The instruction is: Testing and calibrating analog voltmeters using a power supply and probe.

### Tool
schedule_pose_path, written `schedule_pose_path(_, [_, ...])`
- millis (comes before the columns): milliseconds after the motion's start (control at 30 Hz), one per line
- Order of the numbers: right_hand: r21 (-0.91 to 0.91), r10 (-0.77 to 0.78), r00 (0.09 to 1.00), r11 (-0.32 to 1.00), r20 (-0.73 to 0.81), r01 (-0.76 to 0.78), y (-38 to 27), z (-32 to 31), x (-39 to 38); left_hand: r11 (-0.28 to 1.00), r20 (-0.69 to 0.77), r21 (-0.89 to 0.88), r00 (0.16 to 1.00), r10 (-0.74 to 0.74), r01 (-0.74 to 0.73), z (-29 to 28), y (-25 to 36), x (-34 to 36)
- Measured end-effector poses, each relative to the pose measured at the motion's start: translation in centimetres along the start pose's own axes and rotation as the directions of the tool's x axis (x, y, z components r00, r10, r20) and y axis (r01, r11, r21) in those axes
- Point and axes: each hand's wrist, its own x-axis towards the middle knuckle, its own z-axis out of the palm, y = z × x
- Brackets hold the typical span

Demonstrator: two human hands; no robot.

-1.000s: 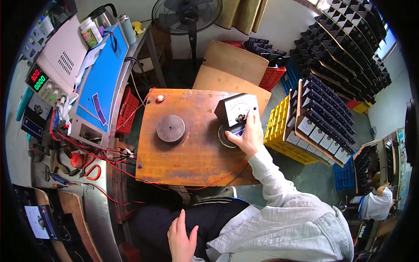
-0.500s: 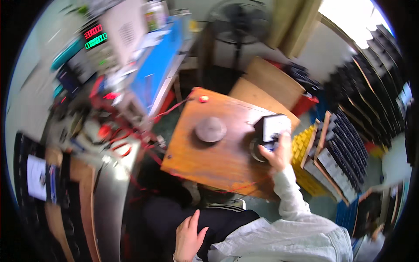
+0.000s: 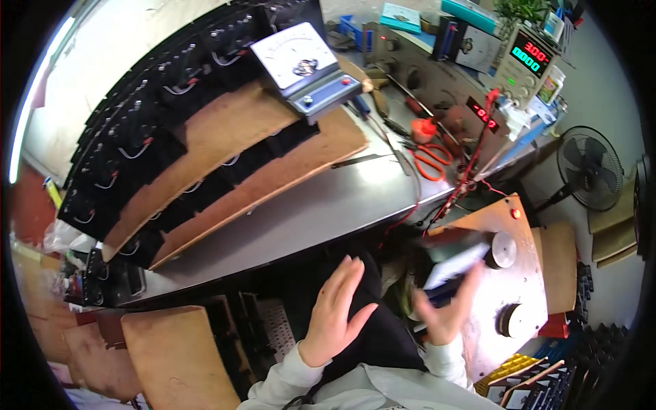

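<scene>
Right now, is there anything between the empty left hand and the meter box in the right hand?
Nothing visible does. The left hand is open over the dark lap, and the right hand holds the blurred meter box beside it, with only open space between them.

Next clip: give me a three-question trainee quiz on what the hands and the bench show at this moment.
1. True or false: the left hand is open and holds nothing.
2. What does the right hand grip?
A) orange scissors
B) a blurred dark box-shaped meter
C) a fan
3. Fill in: the analogue panel meter rests on a ___ board.

Key: 1 true; 2 B, the dark meter; 3 brown, the brown board.
</scene>
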Motion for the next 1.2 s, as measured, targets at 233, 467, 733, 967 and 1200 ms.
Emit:
schedule_pose_path(233, [0.152, -0.276, 0.919, 0.958, 0.282, 0.242, -13.2, 7.3, 3.8, 0.972, -0.169, -0.163, 0.966, -0.194, 0.167, -5.7, -6.5, 4.9])
schedule_pose_path(467, [0.423, -0.099, 0.953, 0.906, 0.287, -0.034, -9.7, 6.7, 3.2, 0.977, -0.139, -0.164, 0.978, -0.156, 0.133, -7.0, -8.6, 5.6])
schedule_pose_path(733, [0.51, -0.033, 0.943, 0.847, 0.33, -0.149, -9.2, 6.5, 3.6, 0.887, -0.144, -0.422, 0.953, -0.268, 0.186, -6.6, -7.9, 6.4])
schedule_pose_path(967, [0.504, -0.129, 0.974, 0.863, 0.186, 0.018, -9.4, 5.7, 3.9, 0.886, -0.099, -0.422, 0.961, -0.258, 0.194, -6.6, -8.0, 5.4])
schedule_pose_path(1200, [0.388, -0.223, 0.954, 0.912, 0.199, 0.132, -7.4, 6.4, 2.6, 0.934, -0.137, 0.357, 0.987, 0.085, -0.031, -1.3, 0.1, 4.0])
